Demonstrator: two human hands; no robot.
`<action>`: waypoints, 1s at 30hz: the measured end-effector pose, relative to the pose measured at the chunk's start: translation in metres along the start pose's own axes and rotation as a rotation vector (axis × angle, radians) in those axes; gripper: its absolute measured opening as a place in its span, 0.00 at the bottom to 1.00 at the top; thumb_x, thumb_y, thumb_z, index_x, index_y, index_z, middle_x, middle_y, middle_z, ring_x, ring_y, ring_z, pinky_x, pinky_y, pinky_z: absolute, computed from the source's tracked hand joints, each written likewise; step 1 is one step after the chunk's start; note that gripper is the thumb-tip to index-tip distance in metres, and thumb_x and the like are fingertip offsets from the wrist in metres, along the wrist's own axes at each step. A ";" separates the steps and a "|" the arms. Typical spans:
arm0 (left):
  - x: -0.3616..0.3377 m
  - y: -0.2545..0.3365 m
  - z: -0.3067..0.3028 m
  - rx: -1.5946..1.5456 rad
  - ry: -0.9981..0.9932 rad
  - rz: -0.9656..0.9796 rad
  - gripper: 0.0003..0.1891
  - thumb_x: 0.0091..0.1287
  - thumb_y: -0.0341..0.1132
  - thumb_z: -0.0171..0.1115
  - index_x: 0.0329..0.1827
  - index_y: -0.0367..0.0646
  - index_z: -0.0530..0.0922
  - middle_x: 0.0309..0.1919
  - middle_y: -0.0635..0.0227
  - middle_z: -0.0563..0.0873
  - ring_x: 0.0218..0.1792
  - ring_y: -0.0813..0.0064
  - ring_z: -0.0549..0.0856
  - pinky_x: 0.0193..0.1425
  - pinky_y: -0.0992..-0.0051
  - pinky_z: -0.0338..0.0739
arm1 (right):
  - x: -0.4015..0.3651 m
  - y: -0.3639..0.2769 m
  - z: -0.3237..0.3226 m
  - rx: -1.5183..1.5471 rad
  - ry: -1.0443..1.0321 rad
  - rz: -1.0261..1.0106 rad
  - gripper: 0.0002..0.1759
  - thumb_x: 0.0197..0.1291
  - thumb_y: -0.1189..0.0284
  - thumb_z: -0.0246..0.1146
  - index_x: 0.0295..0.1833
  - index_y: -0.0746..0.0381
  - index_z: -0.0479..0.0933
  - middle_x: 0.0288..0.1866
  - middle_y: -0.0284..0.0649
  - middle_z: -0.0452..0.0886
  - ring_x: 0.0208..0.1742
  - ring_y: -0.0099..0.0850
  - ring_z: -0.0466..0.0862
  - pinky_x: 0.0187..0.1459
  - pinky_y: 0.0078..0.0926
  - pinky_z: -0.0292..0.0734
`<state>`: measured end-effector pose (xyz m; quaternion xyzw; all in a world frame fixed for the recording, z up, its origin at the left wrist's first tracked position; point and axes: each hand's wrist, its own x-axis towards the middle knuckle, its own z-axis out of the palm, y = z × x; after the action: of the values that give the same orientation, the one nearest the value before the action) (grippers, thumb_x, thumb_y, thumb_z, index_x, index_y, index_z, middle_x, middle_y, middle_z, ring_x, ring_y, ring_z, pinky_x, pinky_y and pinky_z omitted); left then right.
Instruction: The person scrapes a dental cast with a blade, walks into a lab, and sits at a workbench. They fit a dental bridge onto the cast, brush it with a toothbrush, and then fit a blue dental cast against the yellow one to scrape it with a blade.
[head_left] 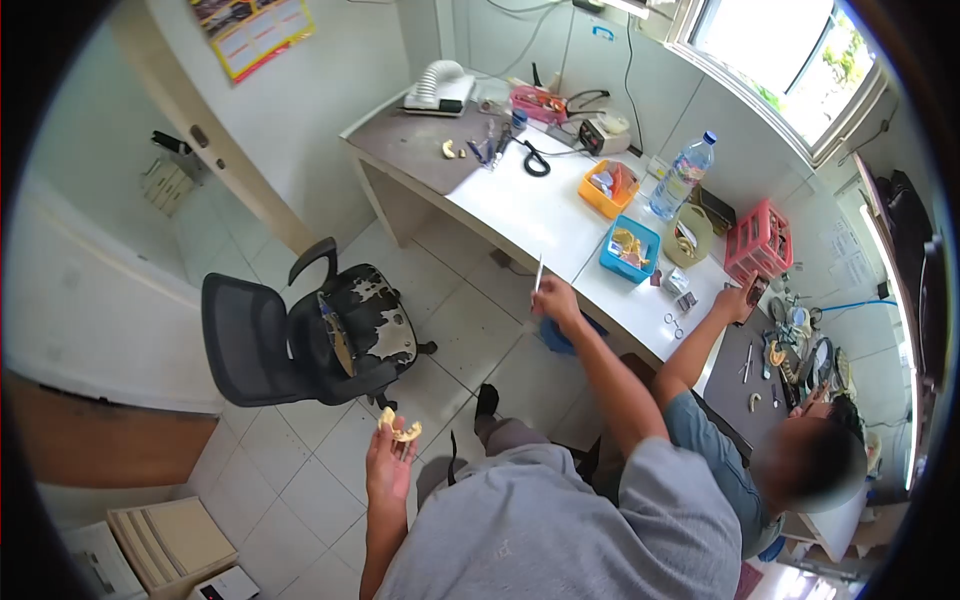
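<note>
My left hand [388,468], low over the floor, is closed on a cream, horseshoe-shaped dental cast [403,432] held up in the fingertips. Out in front, near the table's front edge, my right hand [555,300] grips a slim pale stick-like tool [540,268] pointing upward; its exact kind is too small to tell. Closest to that hand on the white tabletop [545,225] is a blue basket [630,250] with yellowish pieces inside.
A worn black office chair [365,320] stands ahead on the left. To my right sits a co-worker [720,450], whose hand holds a phone [752,292]. An orange basket [607,188], a water bottle [684,175], a red crate [758,240] and scissors [674,325] are on the tables.
</note>
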<state>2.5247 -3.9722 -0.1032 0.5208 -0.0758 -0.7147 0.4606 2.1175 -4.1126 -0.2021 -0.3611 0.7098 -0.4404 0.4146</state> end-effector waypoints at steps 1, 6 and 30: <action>0.013 0.012 0.012 0.037 -0.041 0.035 0.18 0.71 0.42 0.60 0.60 0.47 0.72 0.57 0.67 0.79 0.59 0.71 0.75 0.67 0.63 0.70 | 0.037 -0.001 -0.005 -0.096 0.046 0.050 0.16 0.53 0.79 0.63 0.50 0.70 0.76 0.29 0.40 0.83 0.28 0.28 0.84 0.32 0.23 0.82; 0.063 0.063 0.073 0.134 -0.049 0.096 0.20 0.71 0.42 0.60 0.63 0.46 0.72 0.56 0.67 0.81 0.57 0.74 0.76 0.66 0.67 0.69 | 0.160 -0.006 -0.033 -0.375 0.148 0.185 0.23 0.48 0.69 0.65 0.52 0.64 0.79 0.30 0.45 0.87 0.33 0.33 0.89 0.43 0.26 0.81; 0.444 0.210 0.347 0.382 -0.354 0.066 0.16 0.69 0.31 0.61 0.57 0.39 0.72 0.48 0.64 0.82 0.46 0.76 0.81 0.57 0.76 0.77 | 0.066 -0.067 0.085 0.089 0.547 0.319 0.14 0.64 0.67 0.64 0.30 0.65 0.73 0.17 0.31 0.72 0.18 0.18 0.71 0.21 0.19 0.67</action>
<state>2.3492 -4.5472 -0.1244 0.4624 -0.3057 -0.7521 0.3564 2.1780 -4.2218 -0.1811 -0.0950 0.8226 -0.4812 0.2877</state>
